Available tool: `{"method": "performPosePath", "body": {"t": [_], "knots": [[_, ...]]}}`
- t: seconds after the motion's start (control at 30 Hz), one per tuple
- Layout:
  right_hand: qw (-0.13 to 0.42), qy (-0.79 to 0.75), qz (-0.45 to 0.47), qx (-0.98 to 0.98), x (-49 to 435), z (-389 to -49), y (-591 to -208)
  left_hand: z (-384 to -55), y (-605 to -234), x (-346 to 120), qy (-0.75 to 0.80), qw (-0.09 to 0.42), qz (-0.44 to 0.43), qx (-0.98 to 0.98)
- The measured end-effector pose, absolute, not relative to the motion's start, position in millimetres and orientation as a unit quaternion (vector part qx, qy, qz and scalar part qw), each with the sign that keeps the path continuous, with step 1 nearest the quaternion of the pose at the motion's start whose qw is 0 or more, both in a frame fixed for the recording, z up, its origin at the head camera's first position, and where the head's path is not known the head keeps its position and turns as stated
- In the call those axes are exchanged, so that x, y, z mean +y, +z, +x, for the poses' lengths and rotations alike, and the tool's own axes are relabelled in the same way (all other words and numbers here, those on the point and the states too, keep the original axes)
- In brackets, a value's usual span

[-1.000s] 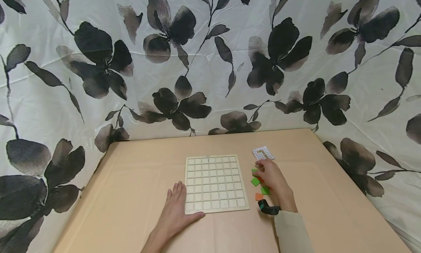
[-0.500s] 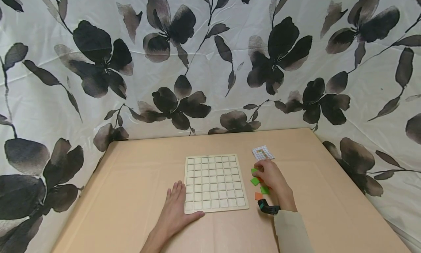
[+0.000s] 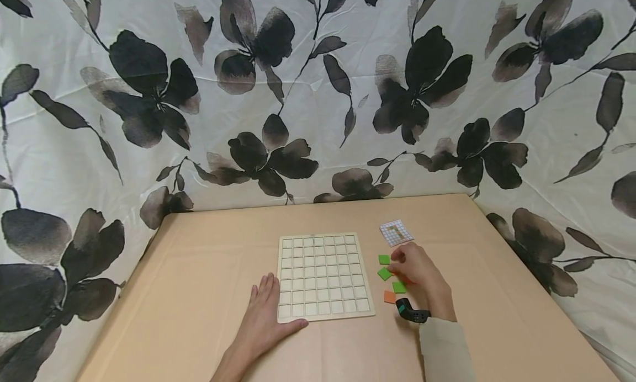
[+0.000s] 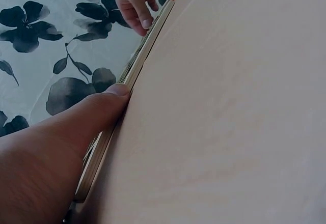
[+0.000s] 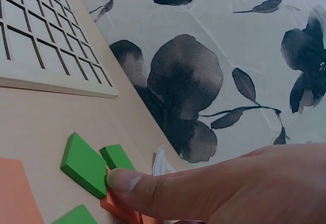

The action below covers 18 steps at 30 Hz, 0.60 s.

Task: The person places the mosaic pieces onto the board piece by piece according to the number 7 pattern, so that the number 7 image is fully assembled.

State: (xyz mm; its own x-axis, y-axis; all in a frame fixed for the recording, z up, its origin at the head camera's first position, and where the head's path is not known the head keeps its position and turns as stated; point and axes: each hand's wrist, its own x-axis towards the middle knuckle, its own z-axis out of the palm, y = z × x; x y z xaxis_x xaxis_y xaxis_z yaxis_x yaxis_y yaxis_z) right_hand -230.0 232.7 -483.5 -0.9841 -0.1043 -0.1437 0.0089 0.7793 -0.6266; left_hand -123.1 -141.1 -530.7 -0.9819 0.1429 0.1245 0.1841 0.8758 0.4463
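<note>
A pale wooden grid board (image 3: 325,277) lies flat on the table. My left hand (image 3: 268,313) rests at its left side, fingers straight along the edge; the thumb (image 4: 114,91) touches the front edge in the left wrist view. My right hand (image 3: 419,271) is bent over small square tiles right of the board. Beside its thumb lie a green tile (image 3: 385,274) and another green tile (image 3: 384,259). In the right wrist view the thumb (image 5: 127,180) overlaps an orange tile (image 5: 119,208). The other fingers are hidden there, so whether they pinch it does not show.
A small card (image 3: 396,233) printed with a coloured grid lies beyond the right hand. Another green tile (image 3: 399,287) and an orange tile (image 3: 390,297) lie near the black wristband (image 3: 412,311). Floral cloth (image 3: 298,95) hangs behind the table (image 3: 223,249).
My right hand has shifted a little right and toward me, uncovering more of the card and the farthest green tile. The left hand and the board stay as they were.
</note>
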Motion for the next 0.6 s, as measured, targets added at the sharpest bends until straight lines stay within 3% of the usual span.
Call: {"method": "performPosePath", "body": {"t": [0.6], "knots": [[0.129, -0.348, -0.032, 0.928, 239.9, -229.7, -483.5, -122.7, -533.1, -142.6, -0.235, 0.046, -0.089, -0.967]]}}
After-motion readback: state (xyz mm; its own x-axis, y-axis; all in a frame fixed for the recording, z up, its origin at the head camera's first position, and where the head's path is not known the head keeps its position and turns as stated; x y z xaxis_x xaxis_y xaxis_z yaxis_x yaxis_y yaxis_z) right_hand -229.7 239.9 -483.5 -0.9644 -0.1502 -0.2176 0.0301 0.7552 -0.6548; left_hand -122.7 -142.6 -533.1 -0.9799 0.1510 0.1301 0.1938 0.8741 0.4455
